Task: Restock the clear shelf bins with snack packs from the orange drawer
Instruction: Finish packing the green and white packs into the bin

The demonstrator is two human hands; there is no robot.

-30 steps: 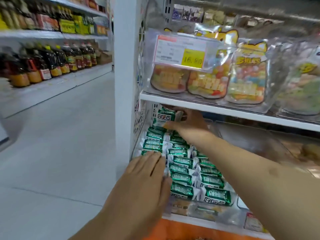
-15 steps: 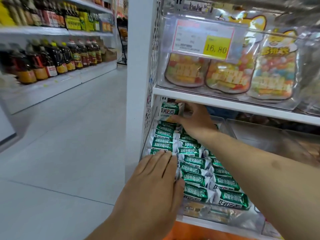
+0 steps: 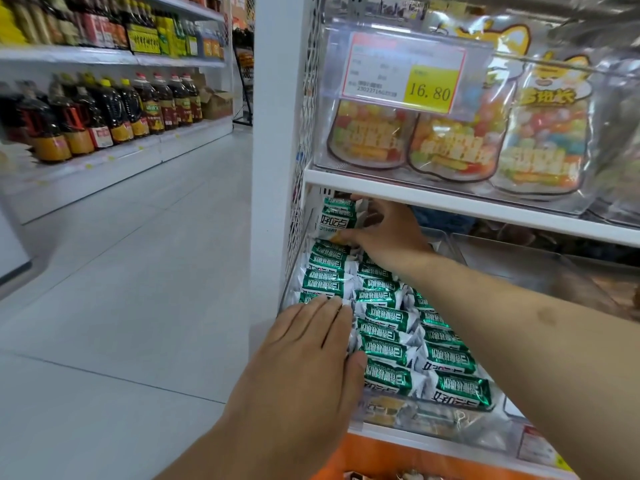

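Lifted higher since a second ago, the pack (image 3: 335,220) sits pinched in the right hand (image 3: 388,233) at the back of the bin (image 3: 446,433); the left hand (image 3: 304,348), fingers together, steadies the rows; next, seat it upright behind them

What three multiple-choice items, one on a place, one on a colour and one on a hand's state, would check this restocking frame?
1. Where is the pack that the right hand holds?
A. at the back of the bin, just under the white shelf
B. in the orange drawer
C. on the floor

2. What colour are the snack packs in the clear bin?
A. red and yellow
B. green and white
C. blue

3. How does the left hand lie?
A. curled round a bottle
B. flat, fingers straight, on the front packs
C. out of view

Key: 1 A, the held pack sits below the white shelf; 2 B, the wrappers show it; 3 B, its fingers lie straight.
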